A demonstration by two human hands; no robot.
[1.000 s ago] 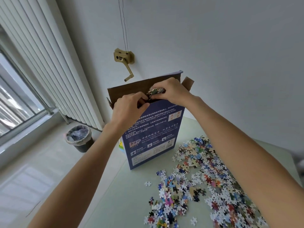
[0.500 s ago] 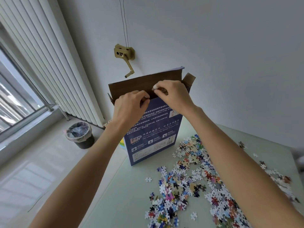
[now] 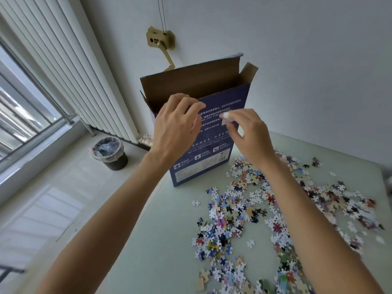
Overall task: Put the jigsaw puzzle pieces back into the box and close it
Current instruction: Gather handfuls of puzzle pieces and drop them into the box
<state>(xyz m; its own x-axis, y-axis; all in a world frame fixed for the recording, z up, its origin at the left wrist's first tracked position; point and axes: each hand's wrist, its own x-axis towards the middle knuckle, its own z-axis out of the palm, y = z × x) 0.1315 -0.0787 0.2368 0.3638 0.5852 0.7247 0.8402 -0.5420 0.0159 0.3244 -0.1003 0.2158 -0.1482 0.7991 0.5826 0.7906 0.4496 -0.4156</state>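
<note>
Both hands dropped below the box [image 3: 212, 132] top; pieces [image 3: 265, 209] litter the table [image 3: 159, 240].

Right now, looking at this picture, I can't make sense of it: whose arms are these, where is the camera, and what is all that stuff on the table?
There is no machine here. A person wears a wide-angle camera on the head, looking forward and down, so the two bare arms reaching in from below are their own. The left hand hangs in front of the blue box, its fingers loosely bent and holding nothing that shows. The right hand pinches something small and pale at its fingertips, too blurred to name for sure. The box stands upright on the pale green table with its brown top flaps open. Loose puzzle pieces lie scattered over the table to the right of the box. On the floor to the left stands a lined waste bin, near a white radiator and a window.
</note>
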